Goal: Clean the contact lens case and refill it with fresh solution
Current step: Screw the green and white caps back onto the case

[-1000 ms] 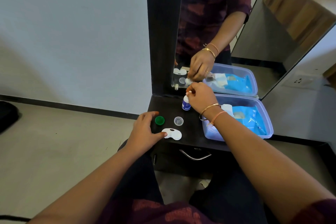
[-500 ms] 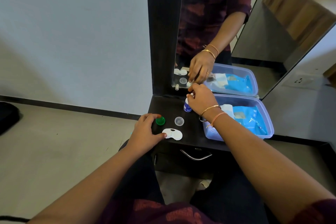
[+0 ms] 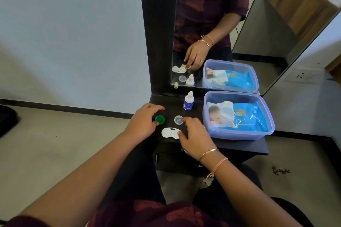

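A white two-well contact lens case lies open near the front of a small dark table. My right hand rests beside it, thumb touching its right end, fingers spread over the table. Just behind sits a clear round cap; my forefinger tip is at its edge. A green round cap lies to the left, and my left hand curls around it with fingertips touching it. The small white solution bottle with a blue label stands upright at the back, free of both hands.
A clear lilac plastic box holding a blue wipes packet fills the table's right half. A dark-framed mirror stands at the back and reflects the scene. Grey floor lies to the left; my knees are under the table's front edge.
My right hand let go of the solution bottle and moved forward to the lens case and clear cap. The bottle stays upright at the back. My left hand closed in on the green cap.
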